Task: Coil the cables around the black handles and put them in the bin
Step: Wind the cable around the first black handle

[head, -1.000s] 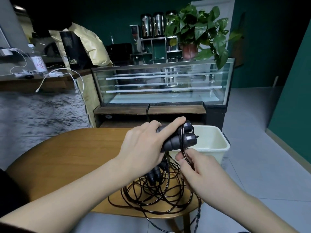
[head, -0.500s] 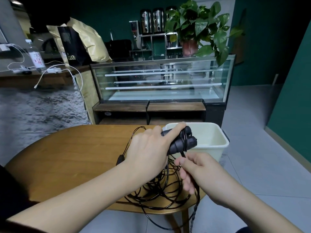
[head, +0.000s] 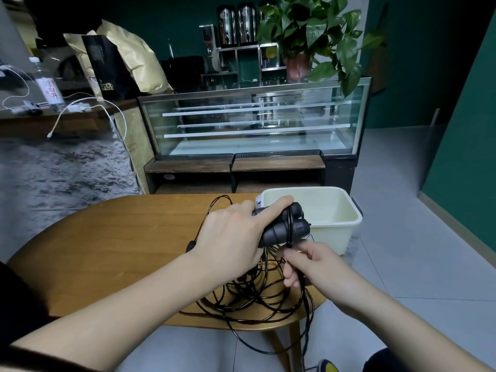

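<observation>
Rounded wooden table, ribbed black handles, glossy tangled cable, cream plastic bin

the near right part of the rounded wooden table is blocked by a loose tangle of thin black cable, its loops spilling over the table's front edge and hanging towards the floor, while the table's left half is bare wood with room to pass. the cream plastic bin stands just beyond the table's right end with its mouth open upward, but the left hand holds a pair of black handles in front of its near left rim, and the right hand pinching the cable sits just below them. to the right of the bin lies open grey tiled floor, and behind the table a glass display case closes off the far side.
</observation>
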{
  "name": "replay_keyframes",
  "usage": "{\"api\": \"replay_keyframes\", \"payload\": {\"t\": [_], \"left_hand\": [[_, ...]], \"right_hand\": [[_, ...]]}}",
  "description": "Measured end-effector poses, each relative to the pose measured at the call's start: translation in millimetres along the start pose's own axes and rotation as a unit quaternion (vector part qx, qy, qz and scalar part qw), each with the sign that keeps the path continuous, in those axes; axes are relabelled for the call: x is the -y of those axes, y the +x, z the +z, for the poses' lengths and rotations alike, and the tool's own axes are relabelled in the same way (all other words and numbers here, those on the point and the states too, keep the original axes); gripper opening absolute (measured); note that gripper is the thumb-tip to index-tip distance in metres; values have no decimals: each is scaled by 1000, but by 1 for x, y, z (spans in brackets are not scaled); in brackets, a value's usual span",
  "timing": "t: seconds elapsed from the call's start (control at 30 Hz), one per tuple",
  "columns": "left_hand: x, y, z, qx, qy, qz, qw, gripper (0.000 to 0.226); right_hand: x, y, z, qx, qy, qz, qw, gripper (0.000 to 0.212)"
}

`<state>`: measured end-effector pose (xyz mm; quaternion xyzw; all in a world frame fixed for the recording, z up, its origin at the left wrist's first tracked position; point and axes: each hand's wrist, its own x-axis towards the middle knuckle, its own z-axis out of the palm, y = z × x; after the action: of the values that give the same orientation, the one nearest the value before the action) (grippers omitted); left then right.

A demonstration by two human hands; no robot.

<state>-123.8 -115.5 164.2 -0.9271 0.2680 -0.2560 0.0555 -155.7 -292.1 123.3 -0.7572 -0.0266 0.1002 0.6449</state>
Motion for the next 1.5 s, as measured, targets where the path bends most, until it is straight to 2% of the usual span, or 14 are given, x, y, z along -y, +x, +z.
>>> {"api": "replay_keyframes", "payload": {"t": [0.1, 0.23, 0.33, 0.47, 0.57, 0.67, 0.8, 0.93, 1.07, 1.23, 1.37, 1.5], "left_hand": [[-3, -8, 5, 25, -7, 22, 999, 100], [-6, -16, 14, 45, 16, 40, 998, 103], [-4, -16, 16, 39, 23, 19, 999, 103], [-2, -14, 15, 17, 13, 4, 1000, 105], [-5, -13, 9, 1, 12, -3, 1000, 104], [-11, -13, 8, 14, 32, -2, 999, 103], [-14, -18, 14, 28, 75, 39, 996, 104], [-18, -19, 10, 78, 90, 72, 990, 95], [-17, -20, 18, 44, 79, 71, 993, 87], [-11, -18, 18, 52, 73, 78, 993, 95], [-7, -22, 26, 65, 44, 81, 994, 78], [-8, -25, 33, 45, 20, 81, 995, 75]], "right_hand": [[-13, 2, 1, 5, -25, 34, 999, 26], [-17, -8, 11, 65, -14, 84, 994, 27], [-6, -19, 18, 75, -38, 51, 995, 28], [11, -36, 19, 8, -175, -17, 984, 34], [15, -45, 19, -11, -222, -42, 974, 35], [13, -48, 19, -7, -212, -39, 976, 36], [11, -46, 17, 0, -203, -18, 979, 33], [14, -42, 12, 1, -281, -28, 959, 39], [20, -34, 8, -6, -352, -54, 934, 36], [20, -27, 6, -6, -405, -74, 911, 34], [16, -25, 9, -1, -407, -80, 910, 35], [12, -26, 12, -7, -409, -86, 908, 37]]}}
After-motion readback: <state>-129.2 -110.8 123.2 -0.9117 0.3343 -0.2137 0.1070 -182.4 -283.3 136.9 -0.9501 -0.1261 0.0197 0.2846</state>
